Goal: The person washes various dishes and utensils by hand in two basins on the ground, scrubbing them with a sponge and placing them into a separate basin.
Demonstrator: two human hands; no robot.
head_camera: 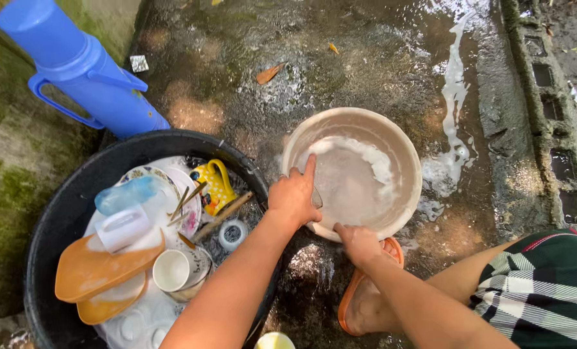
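1. Two bare hands are working on a beige plastic basin (391, 161) that is standing on the wet concrete floor (366, 58), just right of a large black tub (62, 213).
2. Left hand (293, 197) is lying flat on the basin's near-left inner wall, fingers together and the index finger stretched toward the middle; something thin and clear may be sitting under the palm, but that cannot be told.
3. Right hand (359, 244) is gripping the basin's near rim, thumb over the edge, fingers curled beneath and out of sight.
4. White suds (372, 158) are clinging to the basin's inner surface, so the scrubbing or rinsing stage appears to be in hand.
5. Black tub is holding stacked wares: orange plates (98, 271), a white cup (172, 270), a yellow patterned mug (214, 184), a white mug (123, 227) and a pale blue bottle (125, 194).
6. Blue jug (82, 71) is standing behind the tub, apart from both hands.
7. Judged from the remaining foam, the next move is calling for a firm rim hold while the flat hand is sweeping the inner wall.
8. Orange sandal (353, 304) is resting just below the basin.
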